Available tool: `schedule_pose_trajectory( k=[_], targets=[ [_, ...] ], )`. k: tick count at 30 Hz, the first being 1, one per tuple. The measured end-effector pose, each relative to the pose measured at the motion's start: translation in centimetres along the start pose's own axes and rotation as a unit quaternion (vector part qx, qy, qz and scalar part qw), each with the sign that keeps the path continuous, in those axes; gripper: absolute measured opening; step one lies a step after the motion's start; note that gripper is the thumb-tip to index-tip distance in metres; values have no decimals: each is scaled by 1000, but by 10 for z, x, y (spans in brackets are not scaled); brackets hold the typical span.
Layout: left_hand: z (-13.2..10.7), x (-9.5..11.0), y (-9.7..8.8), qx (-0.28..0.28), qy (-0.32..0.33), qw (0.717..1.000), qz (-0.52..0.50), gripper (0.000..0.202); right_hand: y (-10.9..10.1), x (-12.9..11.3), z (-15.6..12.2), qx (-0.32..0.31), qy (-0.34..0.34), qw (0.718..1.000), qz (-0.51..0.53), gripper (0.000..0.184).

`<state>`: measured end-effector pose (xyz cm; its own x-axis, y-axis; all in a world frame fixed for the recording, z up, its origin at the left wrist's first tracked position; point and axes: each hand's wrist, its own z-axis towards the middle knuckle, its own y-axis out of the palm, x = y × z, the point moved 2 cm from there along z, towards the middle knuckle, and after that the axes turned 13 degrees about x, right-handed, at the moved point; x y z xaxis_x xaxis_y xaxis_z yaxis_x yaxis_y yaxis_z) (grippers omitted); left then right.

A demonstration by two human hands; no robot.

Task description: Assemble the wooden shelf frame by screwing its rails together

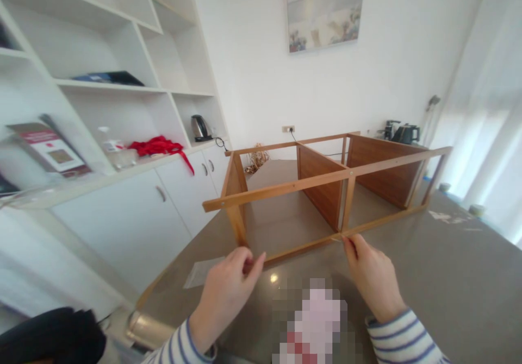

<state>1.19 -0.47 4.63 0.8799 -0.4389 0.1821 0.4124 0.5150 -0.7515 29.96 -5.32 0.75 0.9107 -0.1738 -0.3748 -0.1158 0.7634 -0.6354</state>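
Observation:
A wooden shelf unit (281, 188) with open rails and brown panels lies on its side on the grey table (460, 277). My left hand (228, 285) is by the near left corner of the unit, its fingers curled and the thumb held apart, with nothing visible in it. At the foot of the middle upright, my right hand (374, 274) is closed in a pinch against the lower rail (302, 251). A thin pale tip shows at its fingertips, too small to name.
A clear plastic bag (203, 273) lies left of my left hand. A pixelated pale patch (318, 320) covers the near table. White cabinets (122, 228) line the left, with a kettle (199, 129) and red cloth (159, 145) on top. Scraps (452, 218) lie at right.

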Motion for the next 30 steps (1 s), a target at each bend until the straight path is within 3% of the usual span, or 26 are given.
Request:
schedule_pose_trajectory(
  k=[3,6,9,12,19,30],
  targets=[
    [-1,-33,-2,-16,-84,996,19,38,7,5,7,-4,60,987,146,34],
    [0,-43,7,-59,-110,991,-40,45,14,7,23,0,78,978,191,40],
    [3,-41,16,-84,-109,988,-68,45,18,4,43,2,67,980,189,40],
    [4,-39,20,-86,-101,991,-30,37,17,0,58,3,60,983,176,40],
    [3,-34,20,-98,-92,990,-34,27,14,0,65,-2,70,986,148,41],
    [-2,-5,26,-103,-65,988,-98,20,26,22,88,-34,82,990,114,37]
  ],
)
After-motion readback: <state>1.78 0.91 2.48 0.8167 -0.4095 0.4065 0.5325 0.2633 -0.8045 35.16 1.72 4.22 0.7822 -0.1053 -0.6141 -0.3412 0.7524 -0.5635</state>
